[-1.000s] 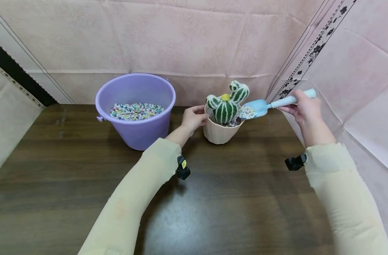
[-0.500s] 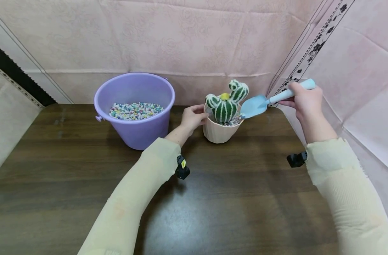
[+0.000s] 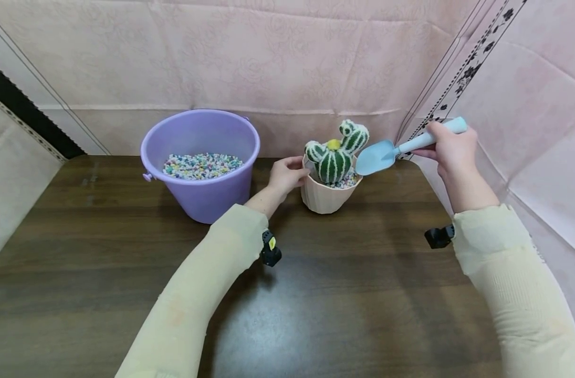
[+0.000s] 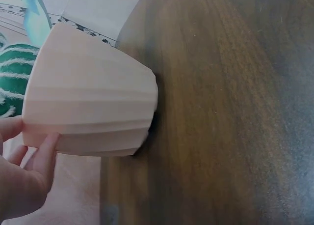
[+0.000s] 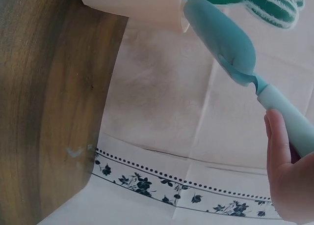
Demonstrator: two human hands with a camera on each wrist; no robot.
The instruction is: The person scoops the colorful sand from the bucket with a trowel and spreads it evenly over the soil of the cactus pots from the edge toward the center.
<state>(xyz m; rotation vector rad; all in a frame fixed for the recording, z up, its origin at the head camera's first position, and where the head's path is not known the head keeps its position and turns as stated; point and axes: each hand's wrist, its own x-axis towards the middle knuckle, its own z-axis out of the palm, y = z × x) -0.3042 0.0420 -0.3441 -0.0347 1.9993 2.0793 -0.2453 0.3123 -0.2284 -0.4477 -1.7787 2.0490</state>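
A green-and-white knitted cactus [image 3: 333, 167] with a yellow tuft stands in a pale pink ribbed pot [image 3: 328, 198]. Small coloured pebbles [image 3: 347, 180] lie around its base. My left hand [image 3: 285, 177] pinches the pot's rim on the left side, thumb outside, as the left wrist view shows [image 4: 29, 178]. In my right hand [image 3: 456, 152] is the handle of a light blue trowel [image 3: 376, 157]. Its blade slants down to the pot's right rim, and no pebbles show on it. The right wrist view shows the blade's tip close by the rim.
Left of the pot stands a purple bucket [image 3: 211, 199] part-filled with coloured pebbles [image 3: 202, 166]. All of it rests on a dark wooden table [image 3: 334, 294]. Pink cloth [image 3: 278, 58] hangs behind, and more cloth [image 3: 542, 115] rises close by the right hand.
The trowel's handle has risen and its blade has tipped down. The pebbles on it have slid into the pot. My left hand has stayed on the rim.
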